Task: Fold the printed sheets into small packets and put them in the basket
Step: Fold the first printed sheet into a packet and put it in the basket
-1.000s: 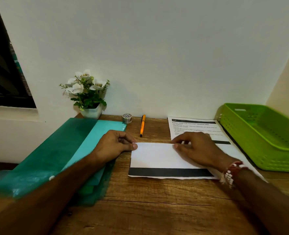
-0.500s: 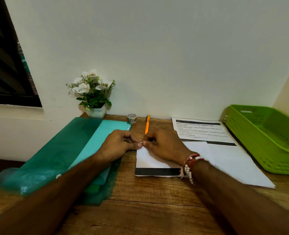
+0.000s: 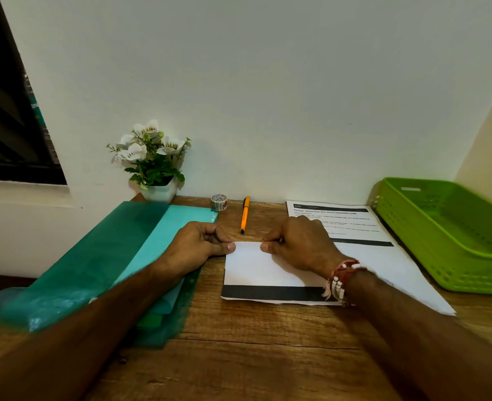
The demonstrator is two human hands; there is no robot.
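A folded white sheet (image 3: pixel 256 270) with a black band along its near edge lies on the wooden desk. My left hand (image 3: pixel 198 244) pinches its far left corner with the thumb on top. My right hand (image 3: pixel 299 244) pinches the far folded edge a little to the right, fingers curled, and covers much of the sheet's right part. A flat printed sheet (image 3: pixel 363 227) lies under and beyond it, on the right. The green basket (image 3: pixel 453 244) stands at the desk's right edge, and no packet shows inside it.
Teal plastic folders (image 3: pixel 106 256) lie under my left forearm. Against the wall stand a white pot of flowers (image 3: pixel 155 166), a small tape roll (image 3: pixel 219 202) and an orange pen (image 3: pixel 244 214). A dark window (image 3: pixel 5 111) is at far left.
My right hand slid left along the far fold until it met my left thumb, then drew back a little to the right. My left hand stayed at the corner.
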